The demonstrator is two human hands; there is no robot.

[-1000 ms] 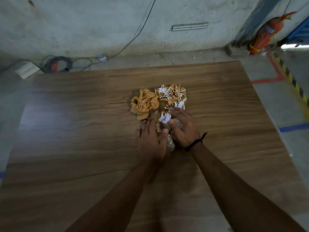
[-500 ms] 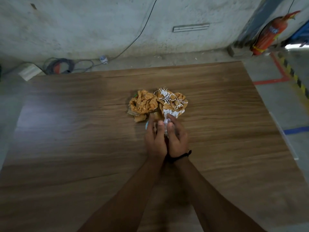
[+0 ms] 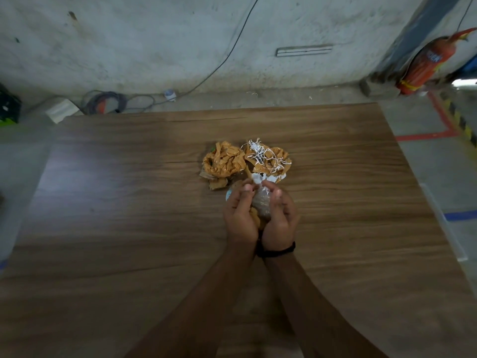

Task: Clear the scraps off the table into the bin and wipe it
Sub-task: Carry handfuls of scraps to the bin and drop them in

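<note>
desk: you're over a wide wood-grain desk (image 3: 129,202), the grain running left to right, with a dull sheen on its left half.
room: a rough grey wall (image 3: 154,34) stands past the far edge, and there's concrete floor (image 3: 426,171) at its foot and off to your right.
floor clutter: a coiled cable (image 3: 105,103) and a pale box (image 3: 62,109) lie by the wall on your left, and a red fire extinguisher (image 3: 426,63) leans in the far right corner. red floor tape (image 3: 426,136) and blue floor tape (image 3: 459,215) run beside the desk.
scraps: the pile sits mid-desk, a touch right of centre, just beyond your fingertips.
tape wads: there are two orange-brown balls side by side, so their row runs left to right. the left tape wad (image 3: 224,162) is bare, and the right tape wad (image 3: 268,157) has white string (image 3: 260,151) tangled over it.
paper bits: white paper bits (image 3: 258,178) lie at the pile's near edge, against your fingertips.
left hand: your left hand (image 3: 238,215) is cupped with the fingers curled, its grip closed round the crumpled clear plastic (image 3: 262,202).
right hand: your right hand (image 3: 280,218), with a black wristband (image 3: 278,251), mirrors it, its grip clamped on the same plastic.
plastic axis: its long axis runs away from you, from the heels of your hands to your fingertips, and the far end points at the pile.
contact: your wrists are pressed together. you can't tell whether your hands are lifted off the desk.
</note>
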